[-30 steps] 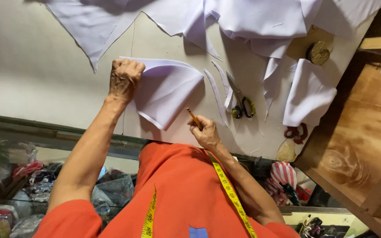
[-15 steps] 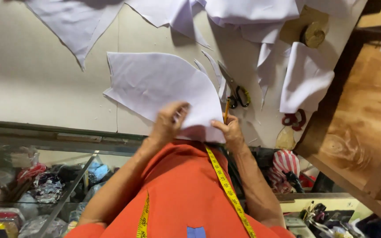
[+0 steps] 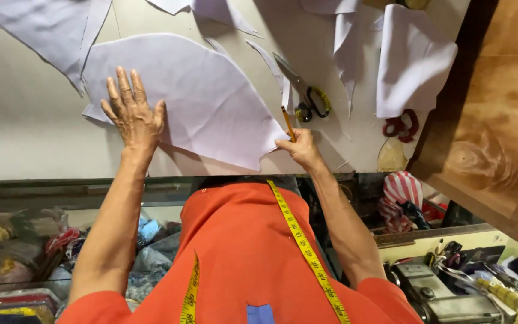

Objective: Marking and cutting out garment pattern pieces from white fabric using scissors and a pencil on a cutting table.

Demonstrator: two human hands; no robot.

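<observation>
Running off the top left corner of the picture, a pale fabric piece [image 3: 49, 33] is cut short by the frame, and more pale offcuts [image 3: 346, 42] along the far edge of the table [image 3: 25, 132] are cropped the same way, so their full shapes cannot be made out. Under the near edge of the table, on the left, a jumble of coloured bundles [image 3: 19, 252] lies in shadow and is too dim to sort out. The left hand [image 3: 132, 117] lies flat, palm down, fingers spread wide, pressing on the left part of a large white fabric panel [image 3: 211, 102] that sits near the table's near edge; it grips nothing. The left arm stretches nearly straight from an orange sleeve. A yellow measuring tape [image 3: 304, 246] hangs over the orange shirt. The right hand [image 3: 300, 149] is curled, pinching the panel's right corner, with a pencil [image 3: 288, 123] standing up from between the fingers; the fingertips are tucked under and hidden. Just beyond it, dark-handled scissors [image 3: 307, 99] lie on the bare table, partly among the offcuts. Further right, a red-handled pair [image 3: 400, 125] rests below a folded white piece [image 3: 415, 60]. A wooden board [image 3: 493, 120] flanks the table's right edge, and a grey metal machine [image 3: 445, 291] sits at the lower right corner, only partly seen.
</observation>
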